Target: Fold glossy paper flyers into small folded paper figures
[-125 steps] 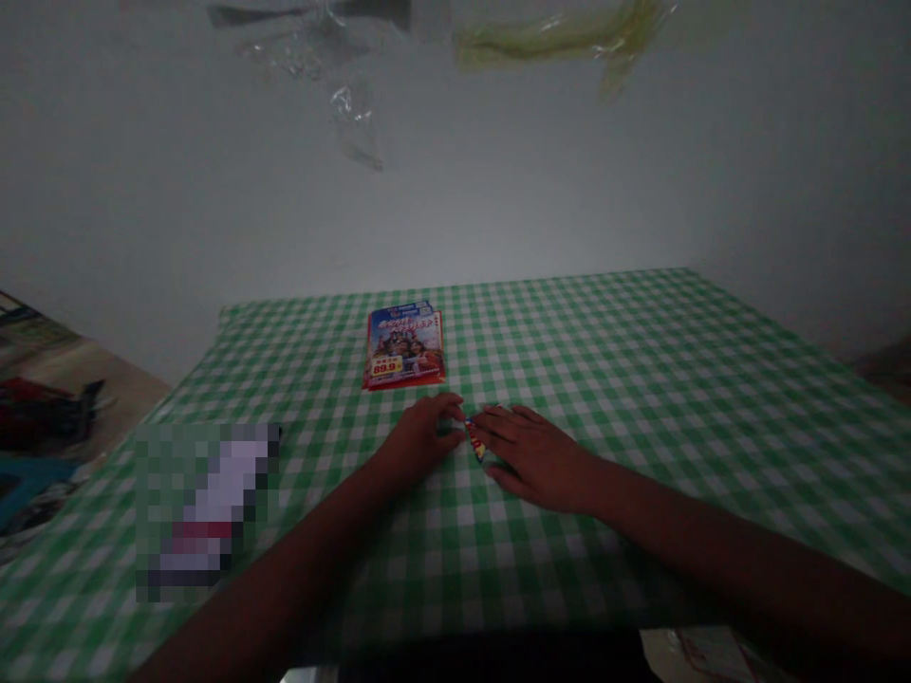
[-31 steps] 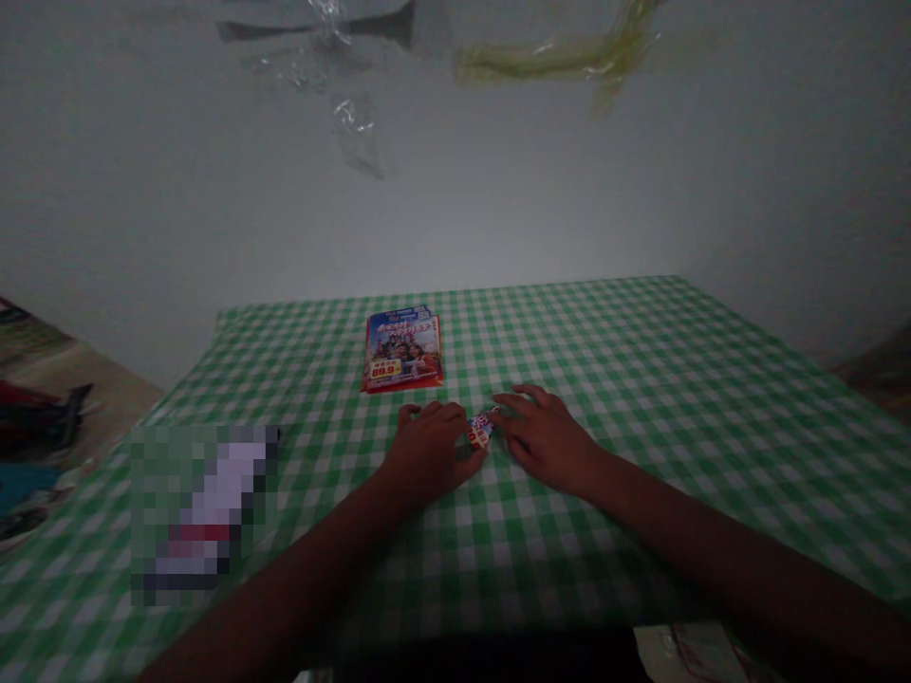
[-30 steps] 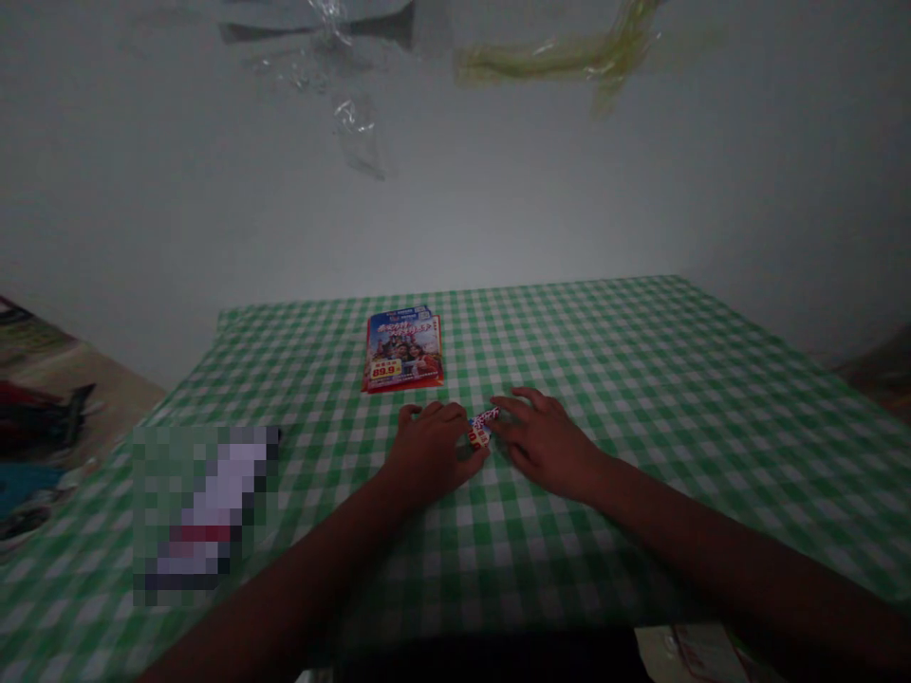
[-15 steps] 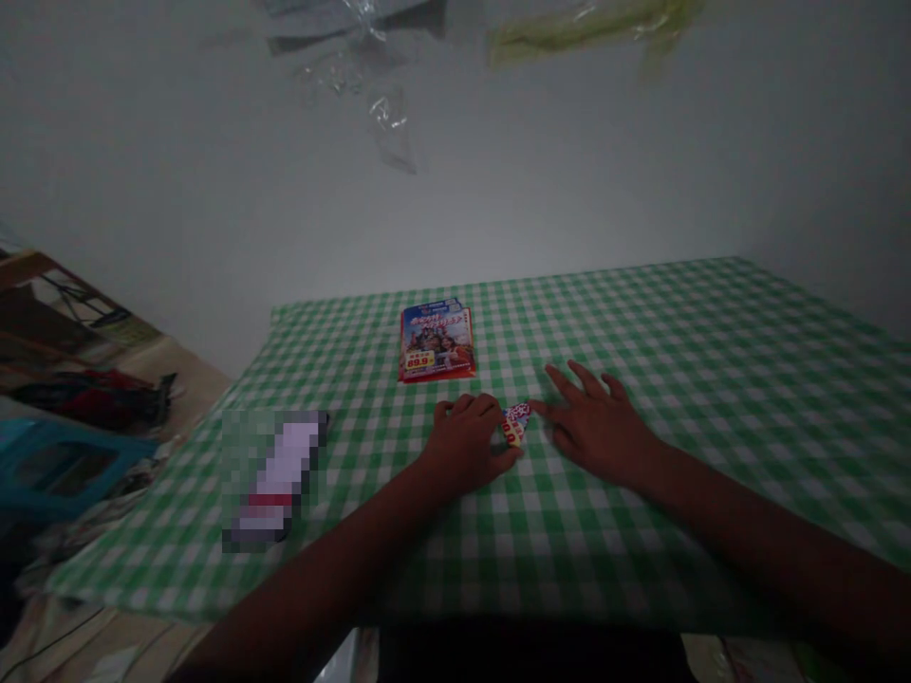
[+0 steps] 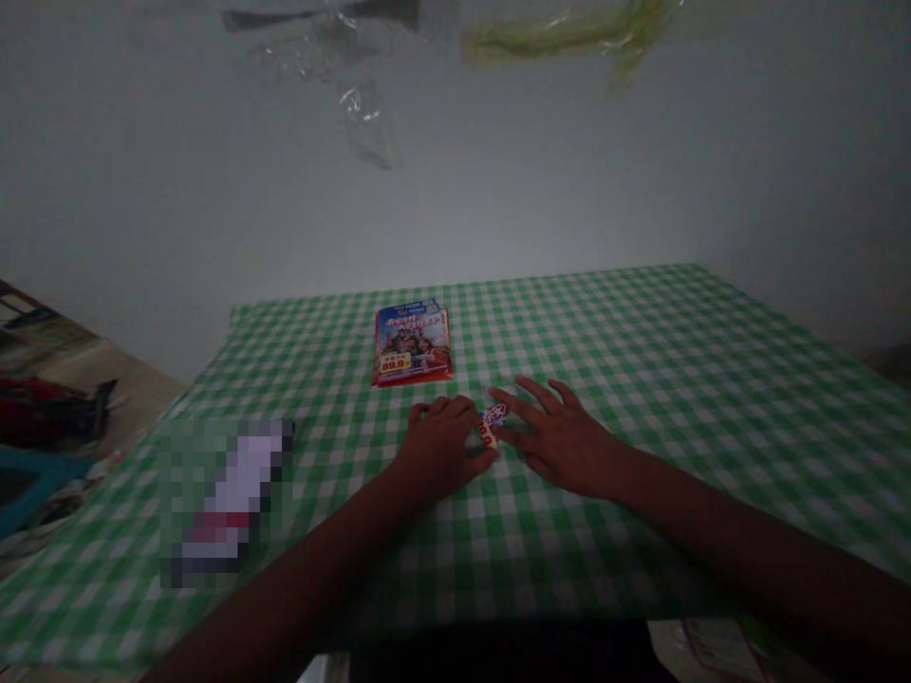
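Right now, in the head view, a stack of leaflets (image 5: 413, 346) (its top sheet is showing 89.9) is lying on a green-and-white checked cloth (image 5: 612, 341). Nearer the person than the stack, and slightly to its right, a small folded paper (image 5: 490, 429) is lying between both hands. The left hand (image 5: 442, 446) is curving half-closed over the paper's left side — whether it is pinching or just pressing, I cannot tell. The right hand (image 5: 566, 441) is spreading its fingers wide, meeting the right edge but gripping nothing. Nearer than the stack and to its left, a pixelated pale object (image 5: 242, 484) is resting.
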A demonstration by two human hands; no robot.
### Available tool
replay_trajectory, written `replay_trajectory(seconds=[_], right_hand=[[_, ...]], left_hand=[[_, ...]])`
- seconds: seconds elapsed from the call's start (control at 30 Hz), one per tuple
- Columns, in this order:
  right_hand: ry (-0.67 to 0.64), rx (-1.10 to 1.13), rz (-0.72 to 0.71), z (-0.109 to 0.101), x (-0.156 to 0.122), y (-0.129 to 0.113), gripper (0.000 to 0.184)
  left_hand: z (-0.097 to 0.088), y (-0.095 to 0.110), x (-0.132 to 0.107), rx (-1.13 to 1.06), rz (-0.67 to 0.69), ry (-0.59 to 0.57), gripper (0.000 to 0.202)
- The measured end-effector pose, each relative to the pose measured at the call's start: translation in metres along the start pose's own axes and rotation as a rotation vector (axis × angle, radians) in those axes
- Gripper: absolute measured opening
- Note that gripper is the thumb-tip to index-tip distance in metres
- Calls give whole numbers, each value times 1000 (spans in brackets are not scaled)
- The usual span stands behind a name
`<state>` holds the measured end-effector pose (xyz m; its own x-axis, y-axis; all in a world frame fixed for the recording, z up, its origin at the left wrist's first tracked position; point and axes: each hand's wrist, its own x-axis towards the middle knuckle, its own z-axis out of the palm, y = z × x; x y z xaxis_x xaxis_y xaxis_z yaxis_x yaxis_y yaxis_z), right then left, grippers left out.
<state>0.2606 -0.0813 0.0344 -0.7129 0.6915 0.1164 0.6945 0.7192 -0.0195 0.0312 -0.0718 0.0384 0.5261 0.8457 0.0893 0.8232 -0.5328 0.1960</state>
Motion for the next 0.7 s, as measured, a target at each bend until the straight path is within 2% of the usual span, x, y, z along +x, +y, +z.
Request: replay_trajectory(seconds=[0.1,0.23,0.5,0.7], right_hand=[[3,19,20,2,1,6,44],[31,28,148,12,3,18,35],[68,-6,349,23,10,39,35],[143,-20,348,13,10,31,37]], left_hand=[[0,-1,1,0,5,4,39],[-1,-1,1,3,16,1,39],[-1,-1,1,0,31,9,37],[-1,-3,2,-4,37,20,37]])
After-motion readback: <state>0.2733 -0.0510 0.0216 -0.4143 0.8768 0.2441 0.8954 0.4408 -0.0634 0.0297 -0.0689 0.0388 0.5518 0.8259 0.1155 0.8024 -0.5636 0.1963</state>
